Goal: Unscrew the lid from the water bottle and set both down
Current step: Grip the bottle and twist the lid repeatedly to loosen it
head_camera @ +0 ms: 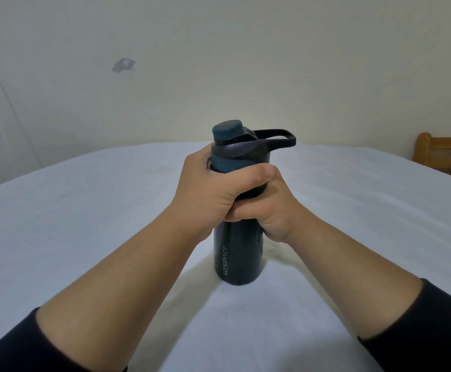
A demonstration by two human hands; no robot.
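Note:
A dark teal water bottle (236, 255) stands upright on the white cloth in the middle of the view. Its lid (235, 145) is black with a teal cap and a loop handle that sticks out to the right; it sits on the bottle's neck. My left hand (213, 189) wraps around the lid's lower part from the left, thumb across the front. My right hand (270, 213) grips the bottle's upper body just below, from the right. The two hands touch each other and hide the seam between lid and bottle.
The white cloth-covered surface (84, 224) spreads wide on both sides of the bottle. A wooden chair back (444, 154) shows at the far right edge. A pale wall stands behind.

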